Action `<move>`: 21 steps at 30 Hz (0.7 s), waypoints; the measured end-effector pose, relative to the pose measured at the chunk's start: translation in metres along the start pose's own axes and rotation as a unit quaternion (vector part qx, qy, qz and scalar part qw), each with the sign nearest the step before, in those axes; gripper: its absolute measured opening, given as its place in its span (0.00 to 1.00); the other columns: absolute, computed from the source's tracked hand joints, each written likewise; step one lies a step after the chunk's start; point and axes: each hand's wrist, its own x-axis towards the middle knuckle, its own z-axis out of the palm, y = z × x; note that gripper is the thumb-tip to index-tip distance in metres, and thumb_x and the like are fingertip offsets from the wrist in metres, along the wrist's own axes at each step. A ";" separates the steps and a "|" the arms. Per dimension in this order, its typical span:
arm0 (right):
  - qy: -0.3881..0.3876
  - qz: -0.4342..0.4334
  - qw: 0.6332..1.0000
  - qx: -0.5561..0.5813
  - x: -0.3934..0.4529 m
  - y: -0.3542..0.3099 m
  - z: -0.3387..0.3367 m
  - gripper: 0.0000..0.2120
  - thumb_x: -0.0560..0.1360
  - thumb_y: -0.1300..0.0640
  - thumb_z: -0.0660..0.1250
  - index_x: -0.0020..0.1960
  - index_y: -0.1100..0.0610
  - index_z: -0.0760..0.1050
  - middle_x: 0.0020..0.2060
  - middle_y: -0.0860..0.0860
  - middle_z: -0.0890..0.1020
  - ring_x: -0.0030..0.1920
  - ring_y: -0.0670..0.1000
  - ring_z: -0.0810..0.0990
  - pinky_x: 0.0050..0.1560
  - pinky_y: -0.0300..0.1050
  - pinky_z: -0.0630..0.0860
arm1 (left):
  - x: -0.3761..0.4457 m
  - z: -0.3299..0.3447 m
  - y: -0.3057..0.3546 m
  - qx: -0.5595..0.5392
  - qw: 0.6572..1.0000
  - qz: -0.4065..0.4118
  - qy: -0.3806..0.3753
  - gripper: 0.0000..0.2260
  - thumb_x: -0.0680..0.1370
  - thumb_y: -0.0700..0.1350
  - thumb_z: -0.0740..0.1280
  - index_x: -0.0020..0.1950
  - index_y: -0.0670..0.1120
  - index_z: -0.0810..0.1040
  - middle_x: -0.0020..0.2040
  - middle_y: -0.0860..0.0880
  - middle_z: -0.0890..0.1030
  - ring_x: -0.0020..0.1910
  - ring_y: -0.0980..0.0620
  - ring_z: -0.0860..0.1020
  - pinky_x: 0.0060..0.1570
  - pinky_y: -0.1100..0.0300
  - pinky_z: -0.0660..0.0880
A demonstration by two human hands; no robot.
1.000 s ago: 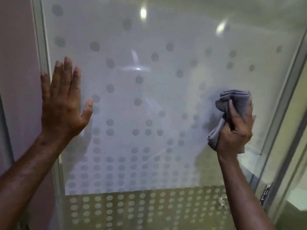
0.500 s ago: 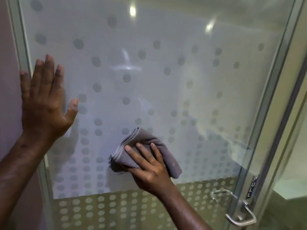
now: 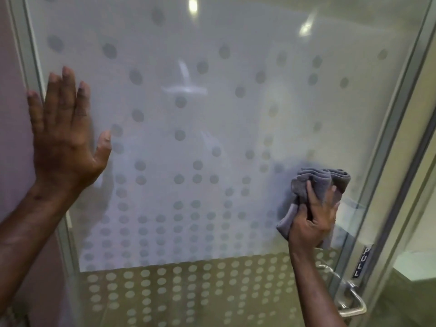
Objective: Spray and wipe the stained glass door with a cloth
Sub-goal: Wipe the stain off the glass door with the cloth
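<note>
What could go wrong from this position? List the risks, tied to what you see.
1. The left hand lies flat on the glass door near its left edge; the bare palm may leave fresh smears on the glass.
2. The right hand grips the grey cloth bunched into folds, so it may streak rather than wipe evenly.
3. The cloth works close to the right frame, above the metal handle; a downward stroke could knock the knuckles on it.

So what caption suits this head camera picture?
Left hand flat on dotted glass door; right hand wipes with grey cloth.
</note>
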 end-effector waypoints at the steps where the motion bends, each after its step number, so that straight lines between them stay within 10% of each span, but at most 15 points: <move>1: -0.014 -0.015 1.000 0.006 -0.007 -0.009 0.006 0.27 0.73 0.68 0.65 0.70 0.54 0.76 0.76 0.61 0.70 0.80 0.61 0.64 0.79 0.72 0.52 | 0.000 0.000 0.000 0.001 1.000 -0.002 0.000 0.34 0.81 0.55 0.53 0.83 0.46 0.44 0.83 0.39 0.49 0.83 0.38 0.48 0.76 0.29 0.53; 6: -0.128 -0.145 0.981 -0.002 -0.058 -0.064 0.036 0.25 0.73 0.59 0.66 0.70 0.50 0.77 0.75 0.59 0.71 0.78 0.62 0.66 0.80 0.70 0.49 | 0.001 0.000 0.002 0.000 1.000 0.002 0.015 0.34 0.81 0.53 0.54 0.83 0.44 0.46 0.83 0.39 0.49 0.83 0.37 0.48 0.76 0.29 0.50; 12: -0.264 -0.417 0.869 0.039 -0.119 -0.145 0.077 0.03 0.81 0.55 0.72 0.52 0.48 0.84 0.75 0.51 0.74 0.78 0.56 0.68 0.76 0.70 0.60 | 0.000 -0.005 0.002 0.017 1.000 0.011 0.015 0.34 0.80 0.53 0.56 0.83 0.43 0.48 0.83 0.40 0.48 0.83 0.39 0.48 0.79 0.35 0.45; 21: -0.190 -0.370 0.908 -0.053 -0.051 -0.124 0.059 0.07 0.76 0.64 0.72 0.47 0.52 0.83 0.76 0.53 0.72 0.77 0.58 0.70 0.73 0.76 0.60 | 0.001 -0.005 -0.001 0.030 0.999 0.015 0.024 0.34 0.80 0.53 0.58 0.83 0.42 0.52 0.83 0.40 0.51 0.83 0.44 0.47 0.80 0.40 0.44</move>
